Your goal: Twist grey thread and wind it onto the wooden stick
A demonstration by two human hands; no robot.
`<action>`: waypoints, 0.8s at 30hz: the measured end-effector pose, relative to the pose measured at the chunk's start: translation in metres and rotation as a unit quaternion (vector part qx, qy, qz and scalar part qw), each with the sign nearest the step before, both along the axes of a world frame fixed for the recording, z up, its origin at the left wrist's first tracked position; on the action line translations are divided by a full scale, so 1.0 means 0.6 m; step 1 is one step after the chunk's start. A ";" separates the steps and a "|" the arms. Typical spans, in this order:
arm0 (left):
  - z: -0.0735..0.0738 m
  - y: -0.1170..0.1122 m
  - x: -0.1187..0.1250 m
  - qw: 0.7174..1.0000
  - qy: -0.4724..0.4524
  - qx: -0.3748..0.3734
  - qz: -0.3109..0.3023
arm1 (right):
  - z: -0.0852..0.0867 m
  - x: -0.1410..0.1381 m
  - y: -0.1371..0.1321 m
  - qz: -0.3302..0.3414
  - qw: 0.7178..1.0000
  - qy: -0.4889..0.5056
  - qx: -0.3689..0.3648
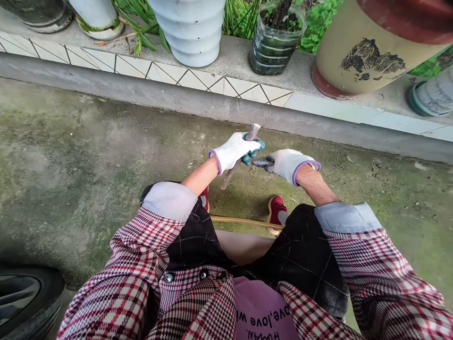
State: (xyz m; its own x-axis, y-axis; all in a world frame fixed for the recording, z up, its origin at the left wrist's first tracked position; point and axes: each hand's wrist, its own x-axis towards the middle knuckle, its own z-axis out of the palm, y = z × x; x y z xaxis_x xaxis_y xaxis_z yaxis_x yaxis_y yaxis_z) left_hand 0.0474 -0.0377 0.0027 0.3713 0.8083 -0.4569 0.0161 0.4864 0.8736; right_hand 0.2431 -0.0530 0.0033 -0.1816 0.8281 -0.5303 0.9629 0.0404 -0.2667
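Observation:
My left hand (234, 151), in a white glove with a purple cuff and teal palm, is closed round a grey-brown stick (253, 132) that slants up to the right, its lower end (226, 179) poking out below the fist. My right hand (288, 163), in a matching glove, is closed on a short dark metal piece (261, 162) whose tip meets the stick. Both hands are held out over mossy concrete ground (88, 160), above my knees and red shoes (276, 208).
A tiled ledge (226, 85) runs across the back with several pots: a white ribbed pot (193, 33), a cut plastic bottle planter (274, 42) and a large beige pot (368, 47). A tyre (28, 297) sits at the bottom left. A thin tan rod (244, 221) lies by my feet.

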 end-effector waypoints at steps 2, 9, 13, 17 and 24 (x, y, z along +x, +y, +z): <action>0.001 -0.005 0.001 0.999 -0.021 -0.013 -0.020 | 0.006 0.009 0.017 -0.010 0.997 -0.071 0.035; 0.021 -0.003 -0.016 0.974 -0.200 -0.104 0.008 | 0.021 0.005 0.024 -0.269 0.920 0.276 0.070; 0.023 0.013 -0.028 0.958 -0.241 -0.116 0.100 | 0.048 -0.014 0.001 -0.288 0.847 0.444 0.054; 0.000 0.032 -0.027 0.962 -0.204 -0.124 0.136 | 0.086 -0.027 -0.020 -0.233 0.841 0.488 -0.019; -0.011 0.040 -0.026 0.986 -0.077 -0.060 0.133 | 0.097 -0.011 -0.033 -0.056 0.915 0.351 -0.192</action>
State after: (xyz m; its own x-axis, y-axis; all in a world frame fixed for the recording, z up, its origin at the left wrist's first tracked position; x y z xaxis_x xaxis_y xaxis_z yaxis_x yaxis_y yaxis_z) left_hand 0.0320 -0.0137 -0.0040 0.2265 0.8301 -0.5095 -0.2548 0.5554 0.7915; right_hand 0.2363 -0.0727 0.0617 -0.5139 0.6394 -0.5718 0.5418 -0.2749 -0.7943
